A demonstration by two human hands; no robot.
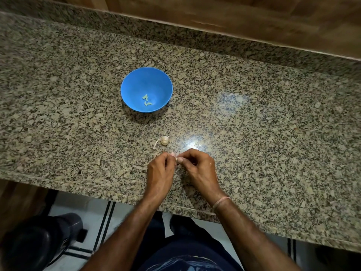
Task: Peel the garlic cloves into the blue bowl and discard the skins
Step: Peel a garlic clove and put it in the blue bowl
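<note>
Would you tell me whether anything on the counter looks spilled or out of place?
Nothing stands out. The bowl sits upright with peeled cloves inside, the bulb lies nearby, and the left hand and right hand pinch one clove.

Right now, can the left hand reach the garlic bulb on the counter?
Probably yes. The garlic bulb lies just beyond the left hand, with nothing between them. But that hand and the right hand are both pinching a clove, so it would have to let go first.
</note>
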